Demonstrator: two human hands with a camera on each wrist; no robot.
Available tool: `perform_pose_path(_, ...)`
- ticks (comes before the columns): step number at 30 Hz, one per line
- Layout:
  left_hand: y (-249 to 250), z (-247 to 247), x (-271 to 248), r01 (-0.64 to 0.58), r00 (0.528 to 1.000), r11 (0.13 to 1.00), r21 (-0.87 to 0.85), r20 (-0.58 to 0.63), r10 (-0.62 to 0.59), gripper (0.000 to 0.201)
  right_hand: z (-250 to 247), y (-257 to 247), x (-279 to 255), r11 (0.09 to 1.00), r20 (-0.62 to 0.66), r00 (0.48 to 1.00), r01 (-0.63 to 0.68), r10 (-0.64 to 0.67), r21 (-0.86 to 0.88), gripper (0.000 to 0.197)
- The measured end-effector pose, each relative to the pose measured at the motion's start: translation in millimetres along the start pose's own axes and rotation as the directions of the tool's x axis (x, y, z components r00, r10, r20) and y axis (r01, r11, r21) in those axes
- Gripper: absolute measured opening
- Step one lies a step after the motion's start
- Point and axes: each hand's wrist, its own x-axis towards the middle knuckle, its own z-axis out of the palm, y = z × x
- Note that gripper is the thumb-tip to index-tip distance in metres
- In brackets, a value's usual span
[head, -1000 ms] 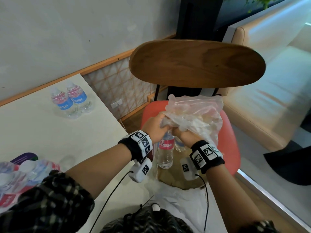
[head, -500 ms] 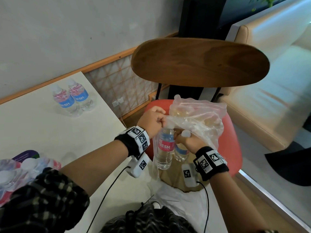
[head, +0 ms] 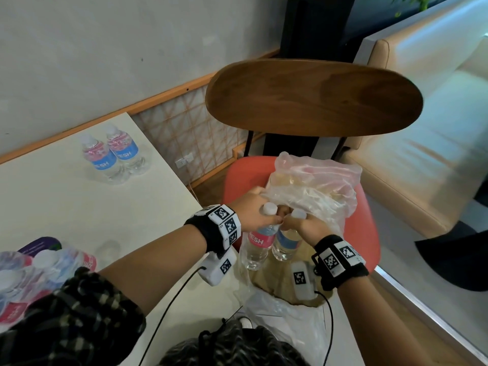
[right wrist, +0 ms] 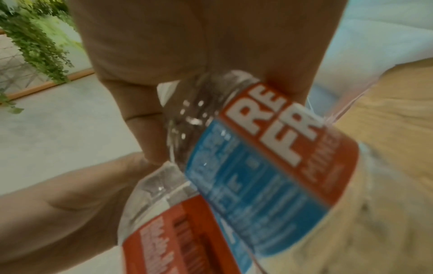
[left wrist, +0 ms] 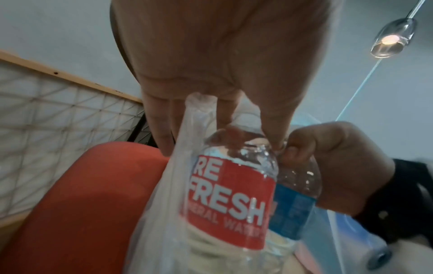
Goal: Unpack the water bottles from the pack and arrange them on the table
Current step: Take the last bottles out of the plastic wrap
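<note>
Our left hand (head: 253,212) curls around the neck of a bottle (head: 257,240) just under its white cap, and our right hand (head: 303,225) grips a second bottle (head: 286,241) the same way (the 2 touch side by side). Both hang above the red chair seat (head: 243,175), at the mouth of the crumpled plastic wrap (head: 317,188). On the counter (head: 66,202), 2 more bottles (head: 111,151) stand upright together near the wall. A wrapped pack (head: 23,276) lies at its near left edge.

Clear glossy plastic bottles (head: 257,243), crinkly wrap (head: 314,186)
</note>
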Motion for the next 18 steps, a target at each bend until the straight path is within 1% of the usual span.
perform_pose_path(1, 0, -1, 0, -0.007, 1.0, 1.0, 0.007, -0.009, 0.008, 0.054, -1, -1, 2, 1.0, 0.019, 1.0, 0.0, -0.001, 0.029, 0.007)
perform_pose_path(3, 0, -4, 0, -0.031, 0.997, 0.999, 0.031, -0.067, 0.033, 0.05, -4, -2, 4, 0.999, 0.043, 0.999, 0.014, -0.016, 0.05, 0.007)
perform_pose_path(4, 0, -5, -1, -0.037, 0.993, 0.999, 0.019, -0.108, 0.039, 0.047, -6, -3, 6, 0.999, 0.016, 1.0, 0.005, -0.006, 0.041, 0.017)
perform_pose_path(5, 1, -6, -1, -0.047, 0.987, 0.999, -0.007, -0.152, 0.046, 0.047, -10, -3, 9, 1.0, -0.044, 0.999, 0.004, -0.003, 0.019, 0.03)
perform_pose_path(6, 1, -6, -1, -0.063, 0.979, 0.997, -0.039, -0.198, 0.054, 0.049, -14, -5, 11, 1.0, -0.134, 0.991, 0.011, -0.011, 0.006, 0.036)
perform_pose_path(7, 2, -7, -1, -0.09, 0.966, 0.995, -0.048, -0.248, 0.075, 0.052, -19, -10, 12, 0.999, -0.229, 0.973, 0.038, -0.035, 0.01, 0.031)
perform_pose_path(8, 3, -8, -1, -0.125, 0.947, 0.992, -0.023, -0.3, 0.113, 0.052, -24, -16, 13, 0.996, -0.316, 0.946, 0.086, -0.074, 0.024, 0.018)
perform_pose_path(9, 4, -9, -1, -0.161, 0.927, 0.987, 0.012, -0.343, 0.156, 0.048, -29, -24, 12, 0.988, -0.373, 0.919, 0.15, -0.126, 0.036, 0.006)
perform_pose_path(10, 4, -11, -2, -0.19, 0.907, 0.981, 0.03, -0.377, 0.187, 0.044, -33, -32, 11, 0.972, -0.396, 0.896, 0.231, -0.2, 0.033, 0.01)
perform_pose_path(12, 2, -15, -4, -0.231, 0.873, 0.973, -0.021, -0.445, 0.198, 0.04, -37, -40, 13, 0.938, -0.37, 0.871, 0.345, -0.322, -0.005, 0.022)
perform_pose_path(13, 2, -18, -6, -0.25, 0.855, 0.965, -0.08, -0.486, 0.182, 0.04, -37, -41, 14, 0.931, -0.356, 0.867, 0.364, -0.349, -0.026, 0.026)
perform_pose_path(15, 6, -27, -11, -0.262, 0.837, 0.939, -0.223, -0.537, 0.106, 0.037, -37, -41, 14, 0.937, -0.339, 0.879, 0.347, -0.336, -0.029, 0.028)
perform_pose_path(17, 12, -43, -20, -0.253, 0.837, 0.908, -0.334, -0.546, 0.033, 0.032, -34, -40, 13, 0.948, -0.305, 0.908, 0.314, -0.286, 0.045, 0.029)
perform_pose_path(18, 14, -53, -27, -0.243, 0.839, 0.897, -0.369, -0.544, 0.004, 0.034, -31, -40, 11, 0.95, -0.272, 0.923, 0.302, -0.272, 0.076, 0.028)
